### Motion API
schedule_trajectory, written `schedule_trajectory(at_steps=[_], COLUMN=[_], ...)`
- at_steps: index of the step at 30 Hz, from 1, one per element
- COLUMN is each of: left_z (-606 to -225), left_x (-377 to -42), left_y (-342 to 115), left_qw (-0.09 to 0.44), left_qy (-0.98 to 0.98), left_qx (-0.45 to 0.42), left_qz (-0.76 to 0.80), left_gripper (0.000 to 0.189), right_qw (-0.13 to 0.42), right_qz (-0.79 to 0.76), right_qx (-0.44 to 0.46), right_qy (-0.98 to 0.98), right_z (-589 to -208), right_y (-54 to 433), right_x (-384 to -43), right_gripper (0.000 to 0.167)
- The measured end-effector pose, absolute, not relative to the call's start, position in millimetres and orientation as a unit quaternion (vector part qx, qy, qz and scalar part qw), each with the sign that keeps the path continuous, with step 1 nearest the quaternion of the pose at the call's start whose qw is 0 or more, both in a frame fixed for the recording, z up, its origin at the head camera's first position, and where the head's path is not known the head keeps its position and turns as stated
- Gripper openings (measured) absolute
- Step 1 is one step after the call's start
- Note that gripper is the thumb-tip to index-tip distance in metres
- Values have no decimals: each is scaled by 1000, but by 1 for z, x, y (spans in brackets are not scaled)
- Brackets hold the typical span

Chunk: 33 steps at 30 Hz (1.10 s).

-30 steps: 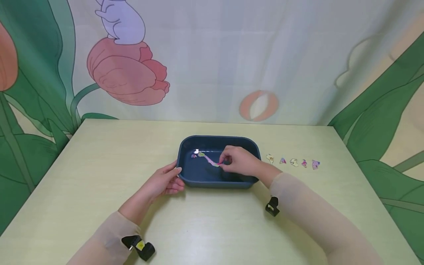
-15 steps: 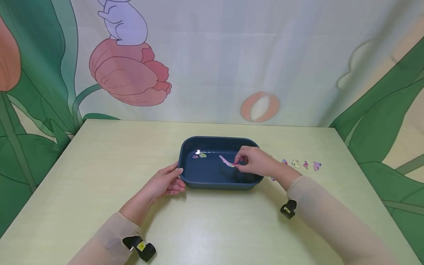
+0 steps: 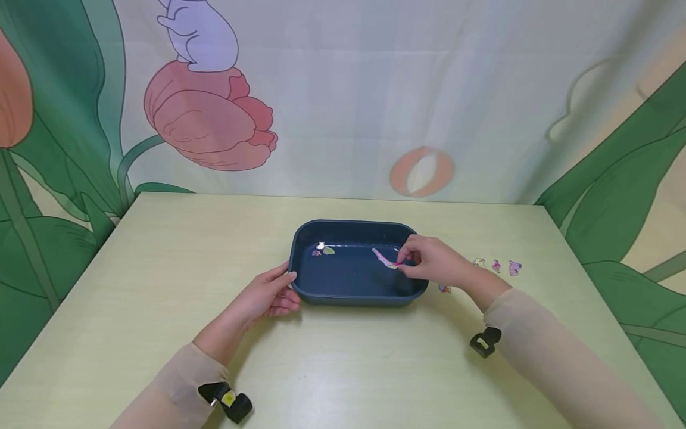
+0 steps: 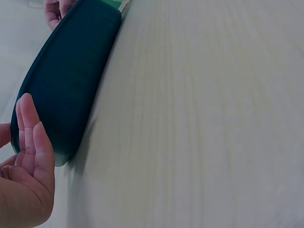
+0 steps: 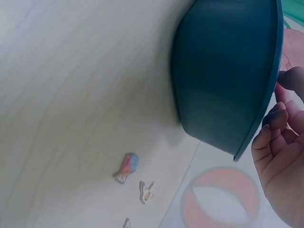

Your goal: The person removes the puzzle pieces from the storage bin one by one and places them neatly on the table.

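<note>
A dark blue rectangular tray (image 3: pixel 345 278) stands on the table. My left hand (image 3: pixel 272 292) holds its left end, thumb on the rim and fingers against the outer wall, as the left wrist view also shows (image 4: pixel 33 156). Between thumb and fingertips, my right hand (image 3: pixel 436 260) pinches one end of a narrow pink-purple sticker-like cutout (image 3: pixel 383 258). That piece hangs above the tray's right half, its free end pointing left. Inside the tray at the back left lie small cutouts, one of them green (image 3: pixel 329 251). The tray wall hides the right fingertips partly in the right wrist view.
More small cutouts lie on the table right of the tray, among them a purple one (image 3: pixel 515 268) and a multicoloured one (image 3: pixel 445 289) near the tray's corner. My right forearm covers part of that row. A printed curtain (image 3: pixel 332 107) hangs behind the table.
My right hand has moved right across the tray, carrying the pink-purple cutout away from the pieces at the back left. My left hand keeps its hold on the tray's end.
</note>
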<state>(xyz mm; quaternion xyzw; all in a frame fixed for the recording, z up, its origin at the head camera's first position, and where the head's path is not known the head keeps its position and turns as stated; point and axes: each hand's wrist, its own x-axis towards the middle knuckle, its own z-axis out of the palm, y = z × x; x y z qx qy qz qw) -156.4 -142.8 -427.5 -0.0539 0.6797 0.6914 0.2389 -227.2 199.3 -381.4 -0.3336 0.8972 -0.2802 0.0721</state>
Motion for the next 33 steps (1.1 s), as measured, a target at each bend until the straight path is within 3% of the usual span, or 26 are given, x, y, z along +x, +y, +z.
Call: schedule_trajectory(at_steps=[22, 33], left_z=[-428, -428], left_x=[-156, -156], left_y=[-143, -144], left_qw=[240, 241], left_qy=[678, 682], left_qx=[-54, -53], left_qz=[692, 689], left_gripper=[60, 60], right_qw=[43, 54], right_qz=[-275, -263], right_qx=[-291, -232], right_qy=[916, 935], right_z=[-383, -383], right_y=[245, 273], right_x=[-217, -212], right_gripper=[10, 11])
